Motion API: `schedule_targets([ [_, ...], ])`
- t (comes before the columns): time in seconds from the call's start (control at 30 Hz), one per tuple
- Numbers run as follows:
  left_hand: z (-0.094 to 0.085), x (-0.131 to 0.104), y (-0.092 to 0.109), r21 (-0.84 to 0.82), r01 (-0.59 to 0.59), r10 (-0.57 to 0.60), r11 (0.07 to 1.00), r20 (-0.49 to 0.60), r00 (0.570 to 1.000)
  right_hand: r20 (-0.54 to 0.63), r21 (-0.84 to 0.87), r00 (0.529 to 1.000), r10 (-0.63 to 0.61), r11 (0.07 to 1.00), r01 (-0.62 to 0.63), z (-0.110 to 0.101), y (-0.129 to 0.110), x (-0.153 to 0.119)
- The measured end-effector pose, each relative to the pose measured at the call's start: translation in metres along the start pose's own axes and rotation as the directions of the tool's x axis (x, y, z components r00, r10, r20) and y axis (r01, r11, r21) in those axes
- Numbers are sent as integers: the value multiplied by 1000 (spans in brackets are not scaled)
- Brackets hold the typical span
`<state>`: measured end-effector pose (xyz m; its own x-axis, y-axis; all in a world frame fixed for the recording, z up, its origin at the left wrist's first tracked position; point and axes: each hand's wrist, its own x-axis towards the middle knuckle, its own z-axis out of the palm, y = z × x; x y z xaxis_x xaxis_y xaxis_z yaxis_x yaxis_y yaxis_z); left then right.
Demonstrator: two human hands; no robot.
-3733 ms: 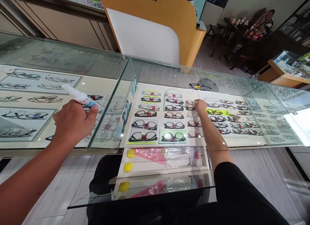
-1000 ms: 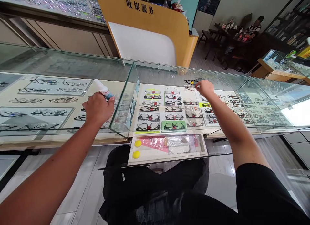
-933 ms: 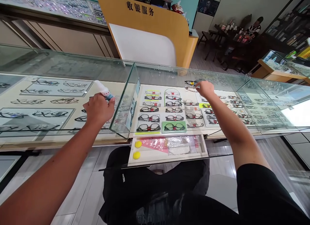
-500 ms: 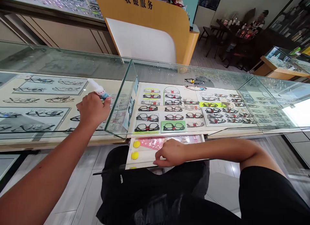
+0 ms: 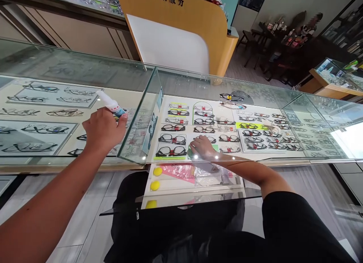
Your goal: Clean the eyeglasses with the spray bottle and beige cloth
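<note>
Bottle: the white bottle (image 5: pixel 109 103) is in your left hand (image 5: pixel 103 129), near 10 o'clock from your right hand (image 5: pixel 202 146); its nozzle points between 10 and 11, and its lower end is hidden by your fist.
Left grip: closed around the bottle, thumb along its base end; the undersides of the fingers are out of sight.
Right grip: fingers bent, palm down over the middle row; you cannot tell from here how far they are parted or whether they pinch anything.
Covered frame: a frame (image 5: pixel 211 139) shows only one side, at 2 o'clock from your right hand; the rest is under your fingers.
Green card: your wrist and hand cover most of the green card (image 5: pixel 214 147), which peeks out at 3 o'clock.
Divider: the glass divider (image 5: pixel 138 108) stands between your hands, blurring small frames behind it.
Tagged frame: the black frame (image 5: pixel 230 97) with a yellow tag lies at 1 o'clock.
Drawer: the drawer (image 5: pixel 172 184) is open at 6 o'clock; clear bags (image 5: pixel 210 176) partly cover a pink sheet (image 5: pixel 172 170).
Desk: at 12 o'clock, the desk (image 5: pixel 181 19) has lettering cut off by the top edge.
Person: toward 1:30, a seated person (image 5: pixel 306 29) merges into the dark corner.
</note>
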<state>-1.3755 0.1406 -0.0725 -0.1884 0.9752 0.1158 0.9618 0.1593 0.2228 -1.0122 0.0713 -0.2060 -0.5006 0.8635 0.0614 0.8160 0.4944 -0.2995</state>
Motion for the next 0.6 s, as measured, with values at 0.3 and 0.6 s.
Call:
schedule_targets([
  [0.3,5,7,-8,18,19,-19,1000,5,1000,-220,-46,887,407,904,-426,-27,74,47],
  [0.6,3,6,-2,-31,74,-73,997,17,997,-142,-119,639,756,628,-769,-78,192,5],
])
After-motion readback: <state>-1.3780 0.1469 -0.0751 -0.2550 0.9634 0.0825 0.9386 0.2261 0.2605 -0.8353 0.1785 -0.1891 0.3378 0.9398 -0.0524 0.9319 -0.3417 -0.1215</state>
